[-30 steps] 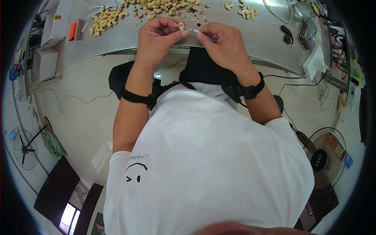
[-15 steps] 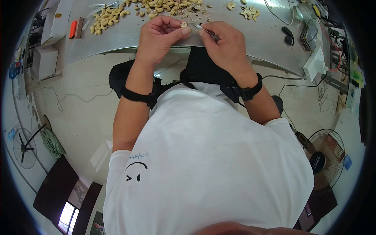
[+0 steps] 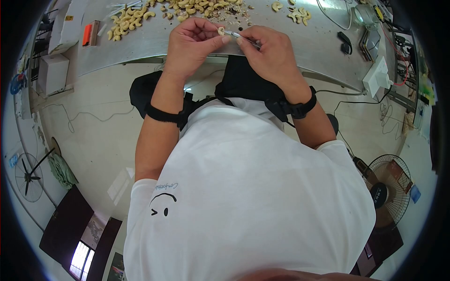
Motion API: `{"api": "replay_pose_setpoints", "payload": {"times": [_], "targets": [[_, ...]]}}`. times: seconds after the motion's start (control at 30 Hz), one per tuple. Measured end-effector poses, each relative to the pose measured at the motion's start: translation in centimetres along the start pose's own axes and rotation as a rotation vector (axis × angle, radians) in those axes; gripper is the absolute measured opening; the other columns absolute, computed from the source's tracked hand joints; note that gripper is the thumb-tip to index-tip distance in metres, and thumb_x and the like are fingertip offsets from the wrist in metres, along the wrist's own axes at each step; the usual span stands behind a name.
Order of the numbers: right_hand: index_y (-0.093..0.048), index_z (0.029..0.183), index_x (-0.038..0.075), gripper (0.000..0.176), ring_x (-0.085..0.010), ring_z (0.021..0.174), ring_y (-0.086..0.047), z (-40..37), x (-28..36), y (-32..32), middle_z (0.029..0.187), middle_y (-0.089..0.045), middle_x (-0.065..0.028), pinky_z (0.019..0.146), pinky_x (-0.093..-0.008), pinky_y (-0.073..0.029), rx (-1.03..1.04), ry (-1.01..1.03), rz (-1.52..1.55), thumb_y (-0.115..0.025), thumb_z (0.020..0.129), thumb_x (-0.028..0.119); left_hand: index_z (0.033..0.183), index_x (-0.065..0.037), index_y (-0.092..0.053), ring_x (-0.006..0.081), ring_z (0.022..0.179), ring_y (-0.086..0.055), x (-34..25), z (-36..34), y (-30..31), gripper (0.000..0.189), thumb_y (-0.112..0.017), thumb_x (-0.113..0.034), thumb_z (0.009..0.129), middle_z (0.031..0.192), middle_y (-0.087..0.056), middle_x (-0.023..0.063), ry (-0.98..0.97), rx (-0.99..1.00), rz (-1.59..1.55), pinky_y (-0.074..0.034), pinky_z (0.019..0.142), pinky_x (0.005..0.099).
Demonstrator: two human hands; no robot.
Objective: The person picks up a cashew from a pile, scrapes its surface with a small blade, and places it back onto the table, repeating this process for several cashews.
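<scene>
My left hand [image 3: 190,44] pinches a single pale cashew nut [image 3: 221,31] between thumb and fingertips, just above the metal table [image 3: 154,40]. My right hand [image 3: 269,49] grips a thin metal blade tool [image 3: 243,37], and its tip rests against the cashew. Both hands meet at the near edge of the table. A heap of cashew nuts [image 3: 187,7] with shell scraps lies right behind them. Each wrist carries a black strap.
More cashews lie at the left [image 3: 124,23] and right [image 3: 295,11] of the heap. An orange-and-black object [image 3: 86,35] and white boxes [image 3: 54,75] stand at the left. Cables, a white power adapter [image 3: 377,75] and a floor fan [image 3: 386,192] are on the right.
The hands stay together on the cashew with only slight shifts. The blade tip has moved a little against the nut while my left fingers turned it.
</scene>
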State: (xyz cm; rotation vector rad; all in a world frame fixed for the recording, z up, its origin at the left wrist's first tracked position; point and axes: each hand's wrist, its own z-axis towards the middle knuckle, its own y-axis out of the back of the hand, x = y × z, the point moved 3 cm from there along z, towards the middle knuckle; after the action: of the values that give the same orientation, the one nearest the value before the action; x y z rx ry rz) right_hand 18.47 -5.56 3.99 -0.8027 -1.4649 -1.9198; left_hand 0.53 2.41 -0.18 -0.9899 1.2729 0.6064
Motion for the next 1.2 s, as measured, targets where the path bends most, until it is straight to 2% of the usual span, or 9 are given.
{"api": "replay_pose_setpoints", "payload": {"times": [0.23,0.33,0.53,0.7,0.83,0.93,1.0,1.13,1.2], "targets": [[-0.072,0.089,0.005,0.012,-0.0327,0.070,-0.066,-0.4,0.0,-0.2,0.081,-0.068,-0.0126,0.063,-0.0424,-0.052,-0.116,0.107,-0.117,-0.070,0.085,0.017,0.096,-0.001,-0.066,0.0111,0.084,-0.068,-0.2,-0.1,0.0,0.021,-0.079,0.007,0.082,0.094,-0.071,0.0061,0.037,-0.016,0.118,-0.059,0.077,0.0248],[-0.072,0.089,0.005,0.011,-0.0319,0.069,-0.066,-0.4,0.2,0.1,0.080,-0.068,-0.0122,0.063,-0.0411,-0.052,-0.190,0.059,-0.041,-0.070,0.085,0.015,0.095,-0.001,-0.066,0.0111,0.084,-0.068,-0.4,-0.2,-0.1,0.021,-0.079,0.006,0.082,0.094,-0.072,0.0064,0.068,-0.017,0.165,-0.059,0.076,0.0251],[-0.072,0.092,0.004,0.014,-0.0267,0.070,-0.068,-0.1,-0.4,0.4,0.083,-0.071,-0.0123,0.064,-0.0334,-0.053,-0.085,0.005,0.055,-0.071,0.086,0.016,0.097,-0.001,-0.065,0.0111,0.084,-0.068,-0.2,-0.2,-0.2,0.022,-0.079,0.007,0.082,0.096,-0.072,0.0075,0.038,-0.017,0.101,-0.059,0.078,0.0254],[-0.072,0.097,0.001,0.022,-0.0179,0.071,-0.068,0.1,-1.2,-0.4,0.084,-0.073,-0.0098,0.067,-0.0313,-0.054,0.015,-0.212,0.326,-0.073,0.088,0.021,0.097,0.000,-0.065,0.0111,0.084,-0.067,-0.6,-0.2,-0.6,0.023,-0.078,0.009,0.081,0.097,-0.071,0.0071,0.030,-0.046,0.055,-0.059,0.078,0.0253],[-0.071,0.103,0.000,0.028,-0.0147,0.074,-0.066,0.3,-0.4,-0.6,0.087,-0.073,-0.0081,0.069,-0.0305,-0.055,0.055,-0.296,0.417,-0.075,0.087,0.024,0.097,-0.002,-0.064,0.0073,0.080,-0.066,-0.8,-0.3,-2.1,0.023,-0.078,0.006,0.082,0.091,-0.068,0.0023,0.037,-0.011,0.226,-0.057,0.074,0.0226],[-0.070,0.106,0.000,0.032,-0.0140,0.077,-0.066,0.4,-1.2,-1.4,0.090,-0.072,-0.0084,0.070,-0.0303,-0.056,0.020,-0.233,0.440,-0.078,0.086,0.024,0.100,-0.001,-0.063,0.0085,0.083,-0.066,-1.2,-0.4,-3.2,0.023,-0.076,0.007,0.083,0.093,-0.068,0.0030,0.010,0.020,0.230,-0.058,0.076,0.0236],[-0.069,0.106,0.000,0.028,-0.0132,0.077,-0.067,0.2,-2.0,-2.2,0.089,-0.071,-0.0077,0.070,-0.0295,-0.056,0.024,-0.276,0.536,-0.078,0.087,0.019,0.105,0.000,-0.062,0.0109,0.088,-0.068,-1.2,-0.6,-3.3,0.025,-0.074,0.008,0.085,0.096,-0.069,0.0048,0.019,0.020,0.302,-0.058,0.081,0.0256],[-0.068,0.105,-0.001,0.020,-0.0107,0.078,-0.067,0.5,-1.5,-1.9,0.086,-0.070,-0.0054,0.068,-0.0265,-0.055,0.047,-0.387,0.804,-0.075,0.089,0.010,0.106,0.000,-0.062,0.0098,0.087,-0.067,-0.8,-0.5,-3.0,0.025,-0.074,0.008,0.085,0.095,-0.068,0.0033,0.041,0.036,0.248,-0.057,0.079,0.0238],[-0.067,0.104,-0.001,0.017,-0.0085,0.071,-0.063,0.7,-0.8,-1.1,0.083,-0.068,-0.0036,0.060,-0.0239,-0.052,0.056,-0.412,0.767,-0.073,0.091,0.007,0.106,0.000,-0.063,0.0091,0.087,-0.067,-1.1,-0.5,-3.0,0.025,-0.075,0.008,0.085,0.094,-0.068,0.0029,0.039,0.026,0.221,-0.057,0.078,0.0228]]}}
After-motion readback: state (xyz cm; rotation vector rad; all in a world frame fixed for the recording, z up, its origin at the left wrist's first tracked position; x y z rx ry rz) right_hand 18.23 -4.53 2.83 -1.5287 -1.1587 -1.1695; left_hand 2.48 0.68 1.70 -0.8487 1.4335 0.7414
